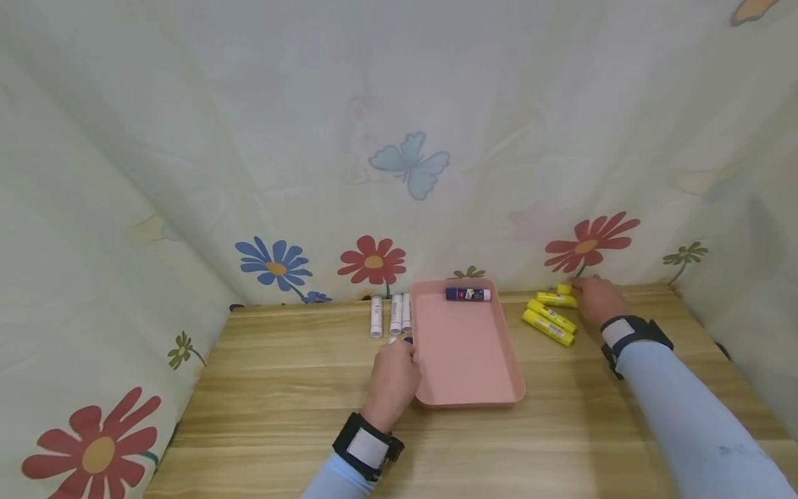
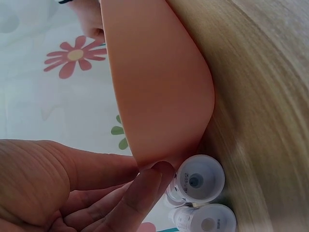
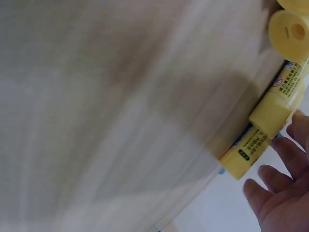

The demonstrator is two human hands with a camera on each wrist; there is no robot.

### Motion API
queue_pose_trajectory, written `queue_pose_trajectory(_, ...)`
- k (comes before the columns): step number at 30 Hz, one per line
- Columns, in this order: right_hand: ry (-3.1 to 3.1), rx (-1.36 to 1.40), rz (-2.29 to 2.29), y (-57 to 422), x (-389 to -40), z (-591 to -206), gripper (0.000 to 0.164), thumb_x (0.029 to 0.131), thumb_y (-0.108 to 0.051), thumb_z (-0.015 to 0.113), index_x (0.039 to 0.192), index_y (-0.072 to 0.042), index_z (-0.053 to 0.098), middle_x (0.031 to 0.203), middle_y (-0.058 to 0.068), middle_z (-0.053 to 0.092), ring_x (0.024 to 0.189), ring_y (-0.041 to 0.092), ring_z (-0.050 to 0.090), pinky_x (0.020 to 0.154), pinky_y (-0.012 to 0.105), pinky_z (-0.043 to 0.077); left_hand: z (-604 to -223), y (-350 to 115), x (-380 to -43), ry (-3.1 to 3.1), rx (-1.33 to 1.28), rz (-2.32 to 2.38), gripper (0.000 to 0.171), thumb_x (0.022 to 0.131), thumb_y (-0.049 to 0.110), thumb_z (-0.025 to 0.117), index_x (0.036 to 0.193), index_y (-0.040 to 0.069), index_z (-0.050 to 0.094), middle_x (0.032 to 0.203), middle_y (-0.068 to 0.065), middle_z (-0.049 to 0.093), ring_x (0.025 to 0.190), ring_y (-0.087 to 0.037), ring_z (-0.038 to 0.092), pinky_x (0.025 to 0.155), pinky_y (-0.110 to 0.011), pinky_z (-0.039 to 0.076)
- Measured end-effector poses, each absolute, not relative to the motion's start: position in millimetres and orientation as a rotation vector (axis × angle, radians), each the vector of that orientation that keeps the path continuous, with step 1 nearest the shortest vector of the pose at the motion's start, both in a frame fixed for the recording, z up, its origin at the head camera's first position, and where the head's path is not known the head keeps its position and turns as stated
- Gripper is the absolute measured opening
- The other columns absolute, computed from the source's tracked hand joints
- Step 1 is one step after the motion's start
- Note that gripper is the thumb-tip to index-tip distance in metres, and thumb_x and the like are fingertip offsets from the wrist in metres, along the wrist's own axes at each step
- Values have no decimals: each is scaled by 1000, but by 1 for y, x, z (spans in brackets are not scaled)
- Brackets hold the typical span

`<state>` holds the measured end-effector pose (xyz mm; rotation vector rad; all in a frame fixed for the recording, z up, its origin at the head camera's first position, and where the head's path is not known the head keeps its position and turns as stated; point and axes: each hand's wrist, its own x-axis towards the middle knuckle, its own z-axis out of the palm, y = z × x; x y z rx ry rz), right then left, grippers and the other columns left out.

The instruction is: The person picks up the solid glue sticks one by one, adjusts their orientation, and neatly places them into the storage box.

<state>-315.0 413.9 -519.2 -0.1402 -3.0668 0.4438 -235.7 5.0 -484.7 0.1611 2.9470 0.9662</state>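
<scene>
The pink tray (image 1: 464, 374) lies on the table with a dark blue glue stick (image 1: 467, 294) at its far end. My left hand (image 1: 393, 381) is at its left edge, thumb and finger pinching the rim at a corner in the left wrist view. Beyond it lie white glue sticks (image 1: 377, 317), whose round ends show low in the left wrist view. My right hand (image 1: 600, 299) reaches the far right, its loosely bent fingers (image 3: 273, 179) at the end of a yellow glue stick (image 3: 246, 152). More yellow glue sticks (image 1: 548, 327) lie nearer, side by side; the right thumb is hidden.
The wooden table (image 1: 274, 388) runs back to a hanging curtain (image 1: 293, 173) printed with flowers and a butterfly. That curtain also closes off both sides. The tray stands between the white and the yellow glue sticks.
</scene>
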Motion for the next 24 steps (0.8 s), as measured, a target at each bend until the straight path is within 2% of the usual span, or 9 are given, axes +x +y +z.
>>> queue_pose_trajectory(6, -3079, -118, 428, 419, -320, -513, 38, 91, -16, 58, 121, 7, 56, 115, 30, 59, 103, 47, 55, 89, 59, 42, -485, 7, -234, 2955, 175, 945, 16, 83, 0, 62, 94, 3, 72, 84, -9, 69, 58, -7, 57, 39, -16, 40)
queue_pose_trajectory(14, -3158, -197, 516, 422, -328, -509, 48, 84, -23, 68, 119, 8, 57, 116, 30, 59, 103, 46, 53, 89, 60, 41, -485, 6, -235, 2942, 153, 971, 19, 82, -1, 63, 99, 2, 71, 89, -12, 70, 61, -8, 58, 40, -16, 42)
queue_pose_trajectory(19, -3167, -184, 513, 423, -325, -514, 42, 80, -20, 71, 111, 7, 62, 106, 27, 64, 92, 40, 58, 84, 58, 44, -486, 5, -236, 2945, 149, 963, 18, 82, 0, 63, 98, 2, 71, 88, -12, 70, 59, -8, 58, 40, -16, 41)
queue_pose_trajectory(24, -3121, -184, 473, 418, -322, -515, 37, 80, -17, 71, 109, 6, 64, 102, 26, 65, 90, 39, 59, 83, 58, 44, -487, 4, -236, 2958, 157, 962, 17, 82, 0, 64, 97, 2, 72, 91, -12, 70, 62, -8, 58, 41, -16, 41)
